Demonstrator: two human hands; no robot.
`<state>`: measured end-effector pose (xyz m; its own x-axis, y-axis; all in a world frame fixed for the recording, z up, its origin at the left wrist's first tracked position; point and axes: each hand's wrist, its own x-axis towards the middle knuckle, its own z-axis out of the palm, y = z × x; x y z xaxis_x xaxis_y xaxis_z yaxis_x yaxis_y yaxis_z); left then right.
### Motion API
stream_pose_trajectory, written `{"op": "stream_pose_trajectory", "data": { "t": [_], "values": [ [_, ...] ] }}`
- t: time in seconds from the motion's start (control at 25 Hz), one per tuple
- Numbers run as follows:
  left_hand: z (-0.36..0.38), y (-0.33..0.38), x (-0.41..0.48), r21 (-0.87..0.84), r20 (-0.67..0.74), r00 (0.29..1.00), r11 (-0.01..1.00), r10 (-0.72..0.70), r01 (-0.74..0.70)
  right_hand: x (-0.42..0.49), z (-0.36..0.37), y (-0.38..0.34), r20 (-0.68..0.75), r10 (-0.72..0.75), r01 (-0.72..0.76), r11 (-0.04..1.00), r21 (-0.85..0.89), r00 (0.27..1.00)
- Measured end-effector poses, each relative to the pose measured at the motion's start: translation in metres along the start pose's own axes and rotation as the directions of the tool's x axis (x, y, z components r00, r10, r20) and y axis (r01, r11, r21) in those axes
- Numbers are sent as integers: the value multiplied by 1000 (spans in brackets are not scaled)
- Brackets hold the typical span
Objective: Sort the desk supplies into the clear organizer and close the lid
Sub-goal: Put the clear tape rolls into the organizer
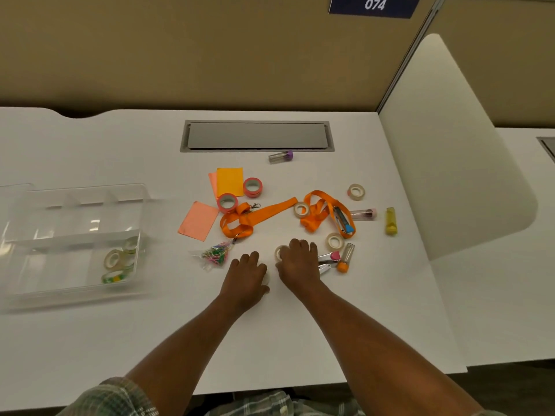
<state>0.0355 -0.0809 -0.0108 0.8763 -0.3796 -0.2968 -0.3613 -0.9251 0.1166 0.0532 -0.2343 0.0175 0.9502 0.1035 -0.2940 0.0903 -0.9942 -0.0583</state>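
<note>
The clear organizer (pixel 72 205) lies open at the left of the white desk, with several tape rolls (pixel 115 261) in its near right compartment. My left hand (pixel 246 274) is curled palm-down over a pale tape roll (pixel 266 279), mostly hidden beneath it. My right hand (pixel 298 262) rests on another clear tape roll (pixel 280 252), fingers bent over it. Loose supplies lie beyond: two orange lanyards (pixel 255 219), two pink tape rolls (pixel 227 202), clear tape rolls (pixel 335 241), sticky notes (pixel 229 181), a bag of paper clips (pixel 214 253), and small tubes (pixel 345 258).
A grey cable hatch (pixel 256 136) is set into the desk at the back. A purple-capped tube (pixel 280 156) lies just in front of it. A yellow tube (pixel 391 220) lies at the right, near a white divider panel (pixel 450 163). The desk's near edge runs below my forearms.
</note>
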Motion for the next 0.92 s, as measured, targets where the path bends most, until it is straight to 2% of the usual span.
{"op": "stream_pose_trajectory", "data": {
  "t": [0.12,0.2,0.4,0.48,0.56,0.64,0.68,0.92],
  "values": [
    [2,-7,0,-26,-22,1000,1000,7,-7,-1,2,-7,5,-20,20,998,-52,1000],
    [-2,-15,-2,-77,-35,999,997,-6,3,0,0,-13,-13,13,-13,1000,-26,1000],
    [-23,-44,-17,-268,-62,994,961,-87,67,9,-20,-52,-83,167,-140,954,265,982],
    [-34,-60,-27,-407,-106,985,910,-139,85,13,-24,-69,-81,218,-155,867,473,973],
    [-44,-80,-39,-509,-172,966,857,-195,83,17,-26,-86,-41,240,-144,699,701,970],
    [-54,-105,-53,-594,-246,934,802,-260,67,23,-30,-109,-19,228,-119,576,809,973],
    [-58,-117,-60,-619,-265,920,782,-288,67,26,-33,-121,-20,198,-96,559,824,980],
    [-63,-208,-105,-554,-341,846,815,-409,170,43,-41,-214,-96,-79,123,683,719,992]
  ]
}}
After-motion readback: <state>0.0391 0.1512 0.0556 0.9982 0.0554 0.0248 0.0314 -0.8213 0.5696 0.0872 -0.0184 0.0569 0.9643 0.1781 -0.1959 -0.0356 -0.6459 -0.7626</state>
